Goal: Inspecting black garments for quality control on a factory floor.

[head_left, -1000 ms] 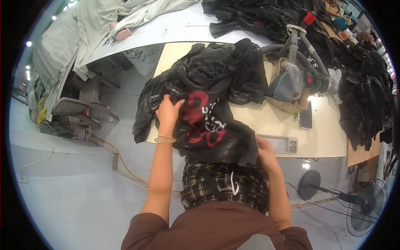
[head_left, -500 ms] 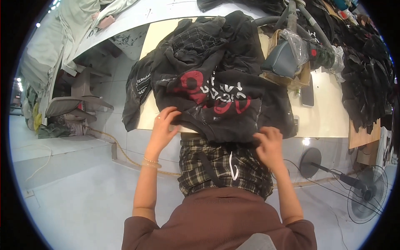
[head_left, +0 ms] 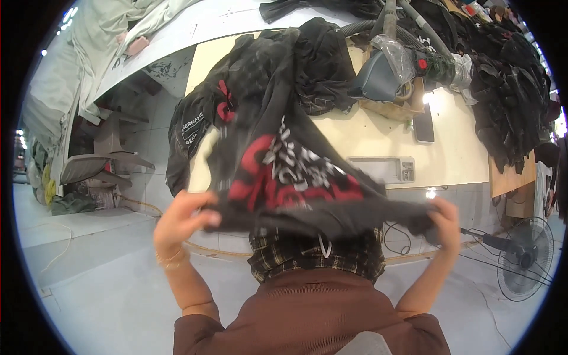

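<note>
Black printed shirt stretched sideways — left hand, right hand.

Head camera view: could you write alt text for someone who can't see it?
A person's left hand and right hand hold up a black cloth garment with a red and white print, stretched between them above a pale yellow worktable heaped with dark garments.

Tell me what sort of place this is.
Probably a garment workshop: heaps of black clothing on a long pale worktable, a hose-fed steam iron, and a black printed T-shirt held up.
</note>
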`<control>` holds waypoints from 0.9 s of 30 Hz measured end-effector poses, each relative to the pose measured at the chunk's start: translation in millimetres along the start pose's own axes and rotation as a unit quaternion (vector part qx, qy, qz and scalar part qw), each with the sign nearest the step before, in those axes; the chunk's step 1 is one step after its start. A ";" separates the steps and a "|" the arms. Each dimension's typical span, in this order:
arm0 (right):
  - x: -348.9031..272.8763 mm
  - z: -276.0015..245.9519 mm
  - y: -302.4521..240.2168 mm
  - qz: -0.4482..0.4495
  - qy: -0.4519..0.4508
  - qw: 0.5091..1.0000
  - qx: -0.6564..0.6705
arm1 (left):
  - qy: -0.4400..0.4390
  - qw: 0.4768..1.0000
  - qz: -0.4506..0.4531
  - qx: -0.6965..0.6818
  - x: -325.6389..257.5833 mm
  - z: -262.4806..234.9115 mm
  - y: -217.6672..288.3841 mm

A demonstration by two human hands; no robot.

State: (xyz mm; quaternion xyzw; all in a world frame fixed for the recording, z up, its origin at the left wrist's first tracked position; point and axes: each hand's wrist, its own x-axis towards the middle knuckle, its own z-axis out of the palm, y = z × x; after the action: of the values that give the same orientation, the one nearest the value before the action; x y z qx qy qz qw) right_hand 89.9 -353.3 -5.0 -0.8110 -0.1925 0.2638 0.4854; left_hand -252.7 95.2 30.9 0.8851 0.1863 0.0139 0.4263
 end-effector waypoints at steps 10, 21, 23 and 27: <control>59.3 -23.7 -46.6 -0.108 0.105 0.989 -0.011 | 0.227 0.972 -0.011 -0.059 42.7 -5.6 20.3; 81.3 46.8 49.7 0.072 0.120 0.976 -0.167 | 0.286 0.957 -0.052 0.008 105.2 111.6 6.4; 67.4 63.4 59.7 0.035 0.151 0.975 -0.157 | 0.260 0.964 -0.030 -0.049 106.9 136.7 29.5; 65.2 86.8 70.7 0.071 0.138 0.982 -0.110 | 0.104 0.977 -0.003 -0.188 116.7 182.8 67.1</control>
State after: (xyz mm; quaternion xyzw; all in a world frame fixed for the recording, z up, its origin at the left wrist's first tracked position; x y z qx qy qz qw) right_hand 91.9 -288.9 -117.4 -0.8998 -0.0935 0.1599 0.3950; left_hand -89.3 -40.0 -50.1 0.7821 0.2258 0.1395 0.5639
